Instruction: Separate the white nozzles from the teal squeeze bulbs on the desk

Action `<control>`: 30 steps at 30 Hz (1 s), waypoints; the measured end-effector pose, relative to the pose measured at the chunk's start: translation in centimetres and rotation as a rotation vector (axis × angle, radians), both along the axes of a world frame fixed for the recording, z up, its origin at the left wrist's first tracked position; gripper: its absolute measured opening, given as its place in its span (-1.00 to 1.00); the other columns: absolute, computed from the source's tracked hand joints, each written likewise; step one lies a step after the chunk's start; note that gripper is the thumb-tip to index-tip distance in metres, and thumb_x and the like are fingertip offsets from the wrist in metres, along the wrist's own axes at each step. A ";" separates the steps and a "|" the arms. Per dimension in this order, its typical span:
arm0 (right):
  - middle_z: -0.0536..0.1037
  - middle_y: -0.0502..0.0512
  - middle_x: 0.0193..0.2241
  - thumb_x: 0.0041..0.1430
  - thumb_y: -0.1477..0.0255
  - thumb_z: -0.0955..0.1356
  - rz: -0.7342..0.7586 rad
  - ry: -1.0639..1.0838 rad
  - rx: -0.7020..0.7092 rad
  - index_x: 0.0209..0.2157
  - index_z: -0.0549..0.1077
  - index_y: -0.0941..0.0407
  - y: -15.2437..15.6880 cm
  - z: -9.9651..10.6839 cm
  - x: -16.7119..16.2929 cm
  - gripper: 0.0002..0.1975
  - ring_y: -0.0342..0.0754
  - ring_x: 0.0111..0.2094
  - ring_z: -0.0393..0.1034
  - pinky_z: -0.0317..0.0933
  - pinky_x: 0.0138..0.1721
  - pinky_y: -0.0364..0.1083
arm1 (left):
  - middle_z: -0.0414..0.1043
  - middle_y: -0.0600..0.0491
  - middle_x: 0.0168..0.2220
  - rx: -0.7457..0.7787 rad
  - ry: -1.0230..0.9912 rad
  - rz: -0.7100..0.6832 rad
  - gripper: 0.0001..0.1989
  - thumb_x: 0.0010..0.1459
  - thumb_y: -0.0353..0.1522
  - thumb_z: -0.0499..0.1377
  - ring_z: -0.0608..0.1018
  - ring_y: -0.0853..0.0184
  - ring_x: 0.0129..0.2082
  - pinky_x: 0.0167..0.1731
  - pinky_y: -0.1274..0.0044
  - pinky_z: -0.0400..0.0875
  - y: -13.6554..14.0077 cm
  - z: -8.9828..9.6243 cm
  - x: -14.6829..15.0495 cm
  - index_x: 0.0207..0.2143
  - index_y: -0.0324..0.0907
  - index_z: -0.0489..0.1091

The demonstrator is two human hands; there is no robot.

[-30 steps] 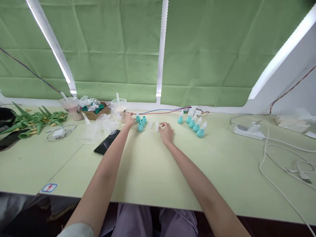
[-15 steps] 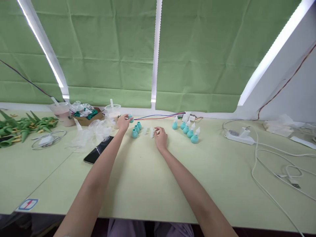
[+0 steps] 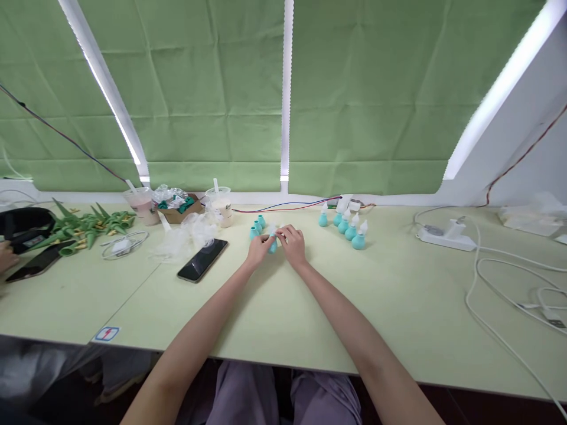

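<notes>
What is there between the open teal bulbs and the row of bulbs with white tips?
In the head view, a bulb held by the left hand, then the right hand at the bulb's top, then a stretch of table.

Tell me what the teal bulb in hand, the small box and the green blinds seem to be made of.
The teal bulb in the left hand: probably rubber or soft plastic, smooth, going by its even colour and rounded form. The small box: likely cardboard, matte, from its plain brown sides. The green blinds: apparently fabric, matte, shown by creases and zigzag-cut edges; the fibre can't be told.
</notes>
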State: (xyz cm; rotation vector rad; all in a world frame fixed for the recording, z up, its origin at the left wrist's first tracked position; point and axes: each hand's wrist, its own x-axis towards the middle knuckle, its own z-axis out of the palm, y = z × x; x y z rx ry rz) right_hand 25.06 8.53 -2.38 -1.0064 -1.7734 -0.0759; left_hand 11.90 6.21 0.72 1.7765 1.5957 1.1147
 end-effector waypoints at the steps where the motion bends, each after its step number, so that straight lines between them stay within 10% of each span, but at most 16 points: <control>1: 0.49 0.02 -0.32 0.29 0.31 0.17 0.007 0.005 -0.006 -0.27 0.42 0.08 0.0 0.0 0.0 -0.75 -0.16 -0.39 0.35 0.04 -0.21 -0.10 | 0.00 0.17 -0.65 0.008 0.006 -0.011 -0.65 0.05 -0.16 -0.01 0.11 0.47 -0.58 -0.56 0.58 -0.04 -0.1 -0.2 -0.2 -0.67 -0.19 0.11; 30: 0.32 0.06 -0.25 0.29 0.41 0.10 0.048 -0.038 -0.225 -0.28 0.28 0.07 0.6 -0.5 -0.1 -0.82 -0.12 -0.34 0.31 0.12 -0.42 -0.16 | 0.35 0.05 -0.53 0.041 0.293 0.007 -0.70 0.12 -0.20 0.02 0.38 0.34 -0.50 -0.49 0.55 0.07 -0.5 -0.6 -0.6 -0.35 -0.17 0.47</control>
